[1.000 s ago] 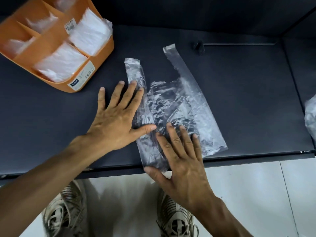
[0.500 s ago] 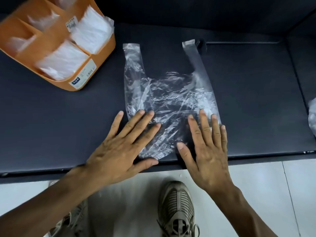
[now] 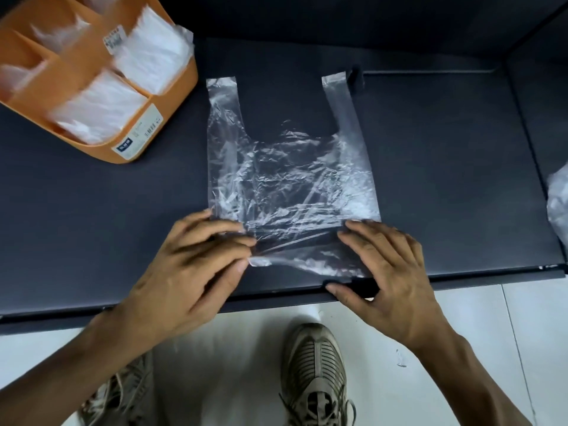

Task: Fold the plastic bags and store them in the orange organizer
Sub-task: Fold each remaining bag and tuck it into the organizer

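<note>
At the near edge of the table (image 3: 92, 241), both hands are on the bag (image 3: 289, 179), which lies flat in the middle of the dark top with its two handles pointing far. The left hand (image 3: 190, 272) has its fingers curled at the bag's near-left corner and seems to pinch the film between thumb and fingers. The right hand (image 3: 390, 278) lies over the near-right corner with fingers bent and thumb along the table edge; whether it grips the film or only presses it down I cannot tell, since the hand covers the corner.

The bag looks very light, thin and limp, crinkled and probably slippery on the smooth top. It should crease easily but spring back, so the bottom corners or side edges seem the best hold, with a flat palm to pin each fold.

Far left, the organizer (image 3: 172, 96) holds white folded bags in its compartments; it is blurred and cut off by the frame. At the right edge, a pale crumpled thing (image 3: 558, 204), perhaps more bags, is mostly out of view.
</note>
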The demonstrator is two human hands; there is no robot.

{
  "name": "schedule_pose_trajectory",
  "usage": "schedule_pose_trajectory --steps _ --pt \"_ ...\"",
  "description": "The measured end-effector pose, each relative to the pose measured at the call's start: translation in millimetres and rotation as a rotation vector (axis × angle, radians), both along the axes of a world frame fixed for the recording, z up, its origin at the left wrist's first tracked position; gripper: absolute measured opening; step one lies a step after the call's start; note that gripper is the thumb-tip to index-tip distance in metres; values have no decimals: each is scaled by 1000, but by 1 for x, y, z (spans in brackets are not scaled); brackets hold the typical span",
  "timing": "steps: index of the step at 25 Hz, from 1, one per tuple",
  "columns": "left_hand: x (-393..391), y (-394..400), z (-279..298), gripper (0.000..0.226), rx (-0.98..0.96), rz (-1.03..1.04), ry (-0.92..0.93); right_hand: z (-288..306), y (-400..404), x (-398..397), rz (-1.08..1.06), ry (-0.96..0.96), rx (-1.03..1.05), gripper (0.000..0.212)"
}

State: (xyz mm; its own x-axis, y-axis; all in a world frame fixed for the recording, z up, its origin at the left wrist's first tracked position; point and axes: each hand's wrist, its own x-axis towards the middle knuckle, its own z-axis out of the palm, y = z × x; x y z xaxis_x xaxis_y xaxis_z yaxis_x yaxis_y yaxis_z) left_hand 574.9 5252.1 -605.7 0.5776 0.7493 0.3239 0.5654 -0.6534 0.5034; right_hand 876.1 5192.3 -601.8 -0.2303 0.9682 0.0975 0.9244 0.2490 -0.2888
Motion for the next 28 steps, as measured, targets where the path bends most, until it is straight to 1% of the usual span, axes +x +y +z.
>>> schedule_pose_trajectory --steps 3,4,6,7,8,9,10,11,12,13,16,19,21,23,24,25,26,27,28 --pt "-8 3 8 29 -163 77 -63 7 5 8 -31 112 39 41" --pt "-9 5 10 33 -208 66 -41 12 7 9 -74 193 19 35" --pt "-8 5 12 54 -239 51 63 20 13 11 -184 405 -98 20" --pt "-5 4 12 60 -247 83 80 24 17 11 -233 505 -161 14" --pt "-1 4 12 57 -261 151 48 28 22 10 -280 591 -208 10" --pt "1 3 14 48 -282 236 -20 29 27 9 -321 657 -237 8" --pt "4 4 15 39 -298 318 -89 28 31 9 -371 693 -251 16" --pt "6 7 16 31 -308 381 -130 26 35 7 -404 687 -261 27" --pt "7 9 16 28 -320 422 -136 25 37 6 -427 656 -272 33" --pt "7 12 15 30 -331 449 -116 23 40 5 -448 624 -278 33" --pt "7 20 14 34 -336 514 -14 20 44 2 -562 555 -254 20" --pt "10 24 15 33 -303 578 38 17 47 -4 -596 333 -188 16" --pt "16 24 18 26 -349 600 -19 16 50 -9 -609 236 -160 16" --pt "18 24 23 19 -446 651 -119 18 49 -10 -665 248 -133 22" --pt "18 23 25 24 -483 684 -152 20 47 -10 -692 269 -90 25" --pt "16 21 28 35 -482 699 -156 22 44 -8 -680 277 -14 27" --pt "12 19 29 45 -406 676 -123 24 40 -8 -605 269 75 26" --pt "10 17 30 53 -261 619 -44 24 36 -8 -475 240 143 25" --pt "7 16 31 60 -96 538 56 22 32 -9 -323 190 167 26"
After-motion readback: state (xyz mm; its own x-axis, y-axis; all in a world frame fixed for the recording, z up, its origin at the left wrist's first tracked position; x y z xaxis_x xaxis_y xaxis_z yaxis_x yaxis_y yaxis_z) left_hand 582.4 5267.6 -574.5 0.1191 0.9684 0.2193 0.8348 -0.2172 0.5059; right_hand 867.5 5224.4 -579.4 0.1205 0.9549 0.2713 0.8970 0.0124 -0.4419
